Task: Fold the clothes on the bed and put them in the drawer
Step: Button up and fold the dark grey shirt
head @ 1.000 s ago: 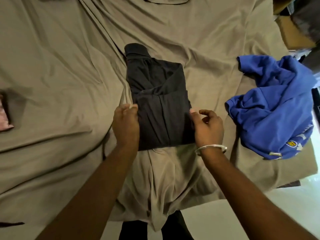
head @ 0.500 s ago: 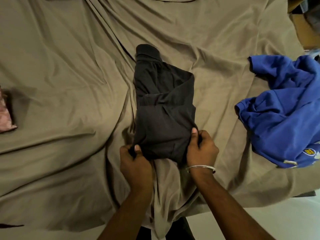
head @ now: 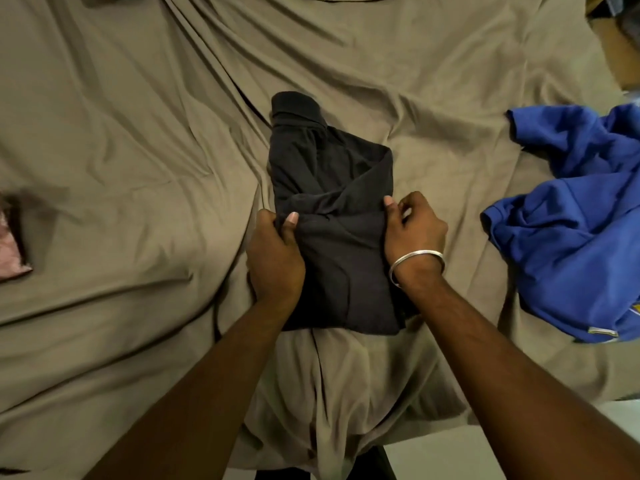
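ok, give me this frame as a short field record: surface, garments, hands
surface: rumpled olive-brown bed sheet
garment in work: partly folded black cloth garment, centre of bed
left hand: grips garment's left edge
right hand: pinches garment's right edge; silver bangle on the wrist
waiting: crumpled blue cloth garment, unfolded, right side of bed
drawer: not in view
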`<state>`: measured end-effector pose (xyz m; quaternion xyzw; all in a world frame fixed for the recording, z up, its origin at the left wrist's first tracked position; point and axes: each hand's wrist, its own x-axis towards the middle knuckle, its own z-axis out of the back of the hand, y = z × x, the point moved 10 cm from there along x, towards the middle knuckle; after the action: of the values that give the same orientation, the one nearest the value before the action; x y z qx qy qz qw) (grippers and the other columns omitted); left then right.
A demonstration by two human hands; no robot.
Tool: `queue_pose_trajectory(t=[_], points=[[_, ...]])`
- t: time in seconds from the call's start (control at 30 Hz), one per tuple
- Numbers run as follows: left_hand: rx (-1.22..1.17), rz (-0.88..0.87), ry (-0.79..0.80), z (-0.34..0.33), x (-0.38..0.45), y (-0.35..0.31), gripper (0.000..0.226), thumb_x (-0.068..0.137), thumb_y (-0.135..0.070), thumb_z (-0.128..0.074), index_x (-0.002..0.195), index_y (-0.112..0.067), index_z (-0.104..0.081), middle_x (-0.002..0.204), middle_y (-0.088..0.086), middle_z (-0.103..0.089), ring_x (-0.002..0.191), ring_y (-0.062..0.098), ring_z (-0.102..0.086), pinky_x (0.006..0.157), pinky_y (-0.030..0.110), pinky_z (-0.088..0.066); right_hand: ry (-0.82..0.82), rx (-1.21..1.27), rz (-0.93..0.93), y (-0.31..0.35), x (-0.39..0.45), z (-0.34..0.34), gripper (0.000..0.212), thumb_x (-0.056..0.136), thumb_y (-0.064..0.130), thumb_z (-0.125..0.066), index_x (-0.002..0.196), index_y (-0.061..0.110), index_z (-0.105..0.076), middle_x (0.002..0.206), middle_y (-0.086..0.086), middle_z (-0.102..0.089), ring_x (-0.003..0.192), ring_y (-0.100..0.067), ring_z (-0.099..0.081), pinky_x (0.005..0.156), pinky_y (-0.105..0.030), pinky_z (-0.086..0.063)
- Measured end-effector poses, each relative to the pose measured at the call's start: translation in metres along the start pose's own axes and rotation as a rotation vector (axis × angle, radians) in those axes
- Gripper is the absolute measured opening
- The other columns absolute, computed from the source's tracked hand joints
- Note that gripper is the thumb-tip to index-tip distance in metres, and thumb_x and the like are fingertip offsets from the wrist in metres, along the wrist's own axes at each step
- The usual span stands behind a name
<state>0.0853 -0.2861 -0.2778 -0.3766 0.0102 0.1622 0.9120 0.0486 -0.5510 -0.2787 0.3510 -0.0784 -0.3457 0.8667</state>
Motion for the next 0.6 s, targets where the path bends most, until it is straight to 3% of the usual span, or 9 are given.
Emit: queue_pose_trajectory(t=[0.13,0.2,0.27,0.33,0.43,0.53,0.6], points=[[0.007,0.032,0.034,-0.01,0.001,0.01,0.043,0.099,-0.053,-0.045,0.097,-0.011,-0.05,0.097,0.011,-0.063,0.089,0.031,-0.059,0.07,0.032,-0.033,-0.012,-0.012,0.021,-0.004,-0.007,0.005,0.034,0.1,0.043,-0.05,0.089,0.012,-0.056,0.061,0.002,-0.053,0.064,-0.027,-0.059,0.058,-0.031,-0.039],[-0.005,0.058,0.02,-0.006,-0.003,0.01,0.04,0.101,-0.053,-0.041,0.1,-0.013,-0.049,0.101,0.006,-0.061,0.087,0.023,-0.054,0.072,0.031,-0.033,-0.108,0.053,-0.016,-0.001,-0.03,0.023,0.035,0.1,0.048,-0.046,0.102,0.015,-0.054,0.065,0.009,-0.053,0.063,-0.016,-0.054,0.056,-0.029,-0.038],[-0.011,0.01,-0.054,0.008,-0.017,0.009,0.039,0.103,-0.048,-0.038,0.108,-0.012,-0.051,0.107,0.008,-0.06,0.092,0.025,-0.055,0.074,0.034,-0.038,-0.213,0.08,-0.065,-0.009,-0.065,0.042,0.042,0.098,0.056,-0.041,0.114,0.018,-0.048,0.074,0.012,-0.054,0.065,-0.008,-0.051,0.054,-0.024,-0.035],[0.095,-0.037,-0.101,0.018,-0.042,0.014,0.046,0.102,-0.046,-0.037,0.117,-0.005,-0.054,0.111,0.017,-0.06,0.101,0.036,-0.057,0.08,0.042,-0.045,-0.219,0.066,-0.063,-0.016,-0.102,0.041,0.045,0.097,0.061,-0.036,0.118,0.021,-0.043,0.083,0.006,-0.06,0.073,-0.015,-0.057,0.058,-0.03,-0.042],[0.278,-0.048,0.0,0.007,-0.072,0.037,0.052,0.104,-0.046,-0.029,0.12,-0.003,-0.054,0.109,0.02,-0.063,0.098,0.039,-0.061,0.079,0.045,-0.048,-0.154,-0.071,0.066,-0.017,-0.128,0.018,0.045,0.1,0.058,-0.029,0.119,0.02,-0.044,0.097,-0.009,-0.066,0.081,-0.031,-0.064,0.062,-0.041,-0.052],[0.386,-0.111,0.068,-0.004,-0.073,0.046,0.05,0.106,-0.044,-0.026,0.12,-0.005,-0.054,0.097,0.018,-0.069,0.084,0.036,-0.066,0.075,0.043,-0.051,-0.122,-0.141,0.266,-0.016,-0.118,0.016,0.038,0.104,0.05,-0.028,0.111,0.018,-0.047,0.073,-0.011,-0.067,0.053,-0.032,-0.061,0.041,-0.033,-0.044],[0.406,-0.117,0.063,-0.005,-0.069,0.046,0.046,0.102,-0.039,-0.033,0.116,-0.002,-0.057,0.089,0.018,-0.069,0.079,0.036,-0.065,0.074,0.044,-0.051,-0.163,-0.159,0.318,-0.024,-0.108,0.025,0.033,0.106,0.045,-0.029,0.106,0.018,-0.048,0.057,-0.009,-0.06,0.041,-0.029,-0.053,0.038,-0.028,-0.033]])
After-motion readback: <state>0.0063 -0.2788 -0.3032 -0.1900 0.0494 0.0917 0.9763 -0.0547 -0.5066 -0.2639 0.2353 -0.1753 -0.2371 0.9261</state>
